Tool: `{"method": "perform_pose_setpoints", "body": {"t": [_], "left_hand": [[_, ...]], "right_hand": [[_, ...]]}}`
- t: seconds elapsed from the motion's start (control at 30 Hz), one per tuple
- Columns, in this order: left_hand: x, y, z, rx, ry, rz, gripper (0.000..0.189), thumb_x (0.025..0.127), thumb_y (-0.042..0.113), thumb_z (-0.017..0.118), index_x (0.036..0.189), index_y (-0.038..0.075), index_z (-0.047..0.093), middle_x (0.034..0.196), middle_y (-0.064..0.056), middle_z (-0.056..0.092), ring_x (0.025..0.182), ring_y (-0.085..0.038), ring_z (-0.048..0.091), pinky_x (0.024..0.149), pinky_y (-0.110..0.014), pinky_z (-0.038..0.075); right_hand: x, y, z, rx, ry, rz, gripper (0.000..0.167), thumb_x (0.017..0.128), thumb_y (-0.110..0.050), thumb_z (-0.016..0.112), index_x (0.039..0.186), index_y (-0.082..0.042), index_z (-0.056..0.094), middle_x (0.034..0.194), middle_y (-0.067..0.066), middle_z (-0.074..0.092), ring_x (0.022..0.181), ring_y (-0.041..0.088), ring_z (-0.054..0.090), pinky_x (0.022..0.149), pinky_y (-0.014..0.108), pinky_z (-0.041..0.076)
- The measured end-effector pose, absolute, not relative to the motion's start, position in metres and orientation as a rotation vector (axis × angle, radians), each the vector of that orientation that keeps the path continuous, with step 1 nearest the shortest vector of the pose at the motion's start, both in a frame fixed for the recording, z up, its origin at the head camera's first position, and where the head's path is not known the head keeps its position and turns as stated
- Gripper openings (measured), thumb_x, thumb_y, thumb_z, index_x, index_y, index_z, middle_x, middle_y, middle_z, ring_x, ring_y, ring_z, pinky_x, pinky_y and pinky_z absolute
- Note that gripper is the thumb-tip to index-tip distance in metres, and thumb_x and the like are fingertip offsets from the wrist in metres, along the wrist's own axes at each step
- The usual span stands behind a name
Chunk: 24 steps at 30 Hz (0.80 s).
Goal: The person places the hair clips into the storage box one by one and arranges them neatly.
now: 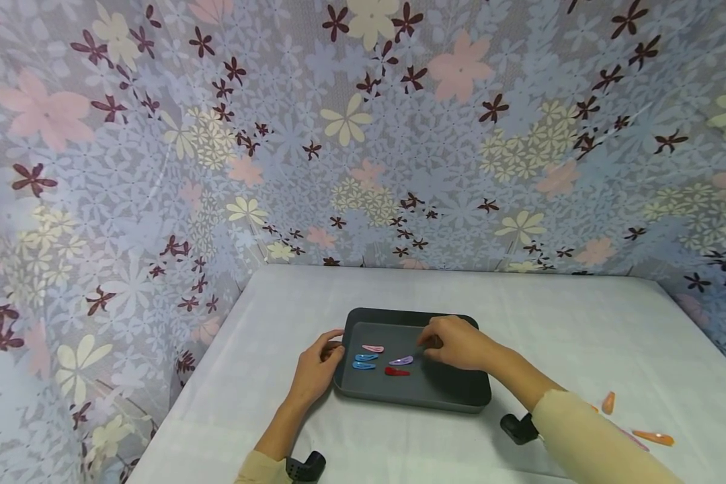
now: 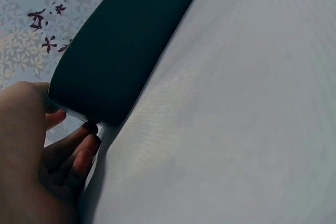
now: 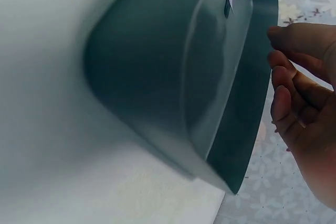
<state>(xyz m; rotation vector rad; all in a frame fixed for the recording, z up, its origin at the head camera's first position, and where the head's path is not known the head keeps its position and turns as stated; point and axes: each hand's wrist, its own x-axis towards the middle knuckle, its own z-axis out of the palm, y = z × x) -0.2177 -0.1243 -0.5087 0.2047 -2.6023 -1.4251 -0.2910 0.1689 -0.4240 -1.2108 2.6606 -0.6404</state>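
A dark grey rectangular tray (image 1: 411,398) lies on the white-covered table. Inside it, toward the left, are a pink hair clip (image 1: 373,349), two blue hair clips (image 1: 366,357), a purple hair clip (image 1: 401,361) and a red hair clip (image 1: 396,371). My left hand (image 1: 316,366) holds the tray's left edge, its fingers bent against the outer wall in the left wrist view. Over the right half of the tray hovers my right hand (image 1: 456,343), fingers loosely bent. Nothing shows between its thumb and fingers (image 3: 282,100) in the right wrist view.
Right of the tray, beside my right sleeve (image 1: 587,437), lie orange hair clips (image 1: 653,437) and a pink hair clip (image 1: 634,440), partly hidden by the sleeve. A flowered cloth (image 1: 363,168) hangs behind the table (image 1: 302,296).
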Motion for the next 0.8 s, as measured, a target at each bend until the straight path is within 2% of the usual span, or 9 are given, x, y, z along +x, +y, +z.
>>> {"method": "perform_pose_setpoints", "body": {"t": [0.4, 0.8], "left_hand": [[-0.217, -0.124, -0.507, 0.204, -2.601, -1.43, 0.034, 0.093, 0.031, 0.056, 0.126, 0.034, 0.057, 0.111, 0.003, 0.069, 0.093, -0.011, 0.06, 0.086, -0.033, 0.046], [-0.216, -0.123, -0.508, 0.205, -2.604, -1.432, 0.034, 0.093, 0.032, 0.056, 0.127, 0.033, 0.057, 0.111, 0.003, 0.068, 0.095, -0.012, 0.06, 0.087, -0.034, 0.046]], "right_hand": [[-0.289, 0.191, -0.422, -1.216, 2.693, -0.691, 0.017, 0.083, -0.017, 0.07, 0.1, -0.017, 0.072, 0.091, -0.006, 0.065, 0.077, 0.004, 0.058, 0.068, 0.022, 0.047], [-0.289, 0.222, -0.419, -1.092, 2.71, -0.767, 0.019, 0.084, -0.017, 0.069, 0.102, -0.023, 0.07, 0.087, -0.011, 0.062, 0.069, 0.001, 0.049, 0.061, 0.021, 0.043]]}}
